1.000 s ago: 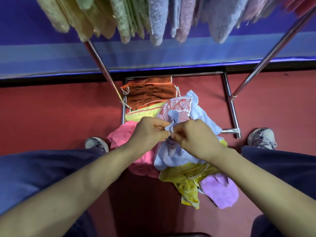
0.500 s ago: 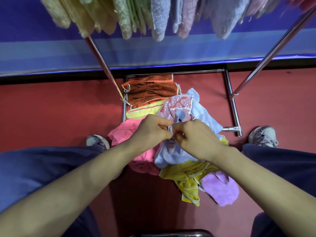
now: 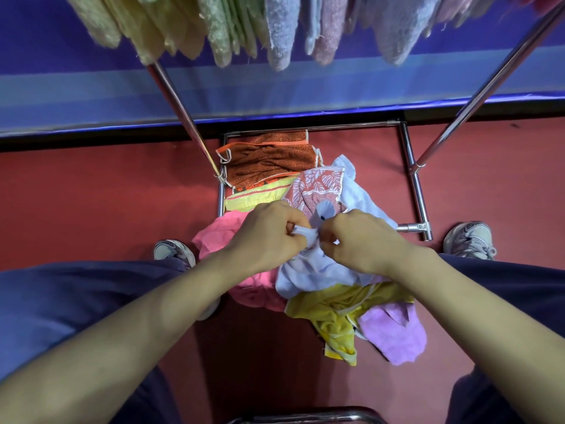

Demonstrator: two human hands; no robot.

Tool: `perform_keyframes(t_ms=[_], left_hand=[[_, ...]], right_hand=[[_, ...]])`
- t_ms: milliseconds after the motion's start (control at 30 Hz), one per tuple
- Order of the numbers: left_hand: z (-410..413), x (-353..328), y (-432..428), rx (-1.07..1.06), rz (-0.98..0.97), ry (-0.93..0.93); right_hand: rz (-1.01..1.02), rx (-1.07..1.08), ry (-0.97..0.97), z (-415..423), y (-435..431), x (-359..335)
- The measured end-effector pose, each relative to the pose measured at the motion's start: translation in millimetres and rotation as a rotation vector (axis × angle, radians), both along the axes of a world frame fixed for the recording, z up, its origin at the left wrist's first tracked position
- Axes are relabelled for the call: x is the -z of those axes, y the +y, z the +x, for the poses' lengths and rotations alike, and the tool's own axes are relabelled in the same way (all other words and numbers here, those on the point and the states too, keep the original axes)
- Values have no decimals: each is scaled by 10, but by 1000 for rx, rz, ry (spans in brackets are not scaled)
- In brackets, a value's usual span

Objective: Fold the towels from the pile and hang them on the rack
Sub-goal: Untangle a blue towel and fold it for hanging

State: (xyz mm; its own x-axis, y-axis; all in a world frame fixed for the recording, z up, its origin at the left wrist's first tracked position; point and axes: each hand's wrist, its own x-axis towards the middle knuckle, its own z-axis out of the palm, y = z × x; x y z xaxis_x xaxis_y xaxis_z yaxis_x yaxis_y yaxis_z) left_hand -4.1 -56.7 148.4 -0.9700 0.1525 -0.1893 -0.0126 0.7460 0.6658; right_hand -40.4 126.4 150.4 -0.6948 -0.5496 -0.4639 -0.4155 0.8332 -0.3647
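A view looking down from a person's head at a pile of towels on a red floor (image 3: 91,194). At the centre, the left hand (image 3: 269,237) and right hand (image 3: 363,243) meet knuckle to knuckle. Both have curled fingers pinching a bunched edge of a pale blue towel (image 3: 315,273). The rest of that towel droops onto the pile below the hands.

Around it lie a pink towel (image 3: 220,234) at 9 o'clock, a yellow towel (image 3: 333,310) at 6 o'clock and a lilac towel (image 3: 394,335) at 5 o'clock. A red leaf-patterned towel (image 3: 318,185) and a brown towel (image 3: 269,163) lie at 12 o'clock.

The pile sits partly inside the metal base of the rack (image 3: 412,185). At the top edge, folded pastel towels (image 3: 281,32) hang in a row. A shoe (image 3: 172,252) shows at 9 o'clock of the pile, another shoe (image 3: 467,240) at 3 o'clock.
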Motion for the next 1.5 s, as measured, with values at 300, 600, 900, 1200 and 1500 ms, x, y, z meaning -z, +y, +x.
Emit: perform_keyframes(t_ms=[300, 600, 900, 1200, 1500], left_hand=[[15, -36, -14, 23, 26, 23], [-21, -46, -32, -24, 137, 43], [-21, -51, -32, 3, 142, 30], [25, -120, 10, 80, 212, -91], [7, -76, -78, 120, 112, -172]], right_hand=[[-93, 47, -7, -61, 38, 44], [-105, 45, 74, -78, 74, 23], [20, -172, -75, -10, 89, 88], [-74, -207, -133, 14, 51, 111], [180, -66, 79, -198, 237, -61]])
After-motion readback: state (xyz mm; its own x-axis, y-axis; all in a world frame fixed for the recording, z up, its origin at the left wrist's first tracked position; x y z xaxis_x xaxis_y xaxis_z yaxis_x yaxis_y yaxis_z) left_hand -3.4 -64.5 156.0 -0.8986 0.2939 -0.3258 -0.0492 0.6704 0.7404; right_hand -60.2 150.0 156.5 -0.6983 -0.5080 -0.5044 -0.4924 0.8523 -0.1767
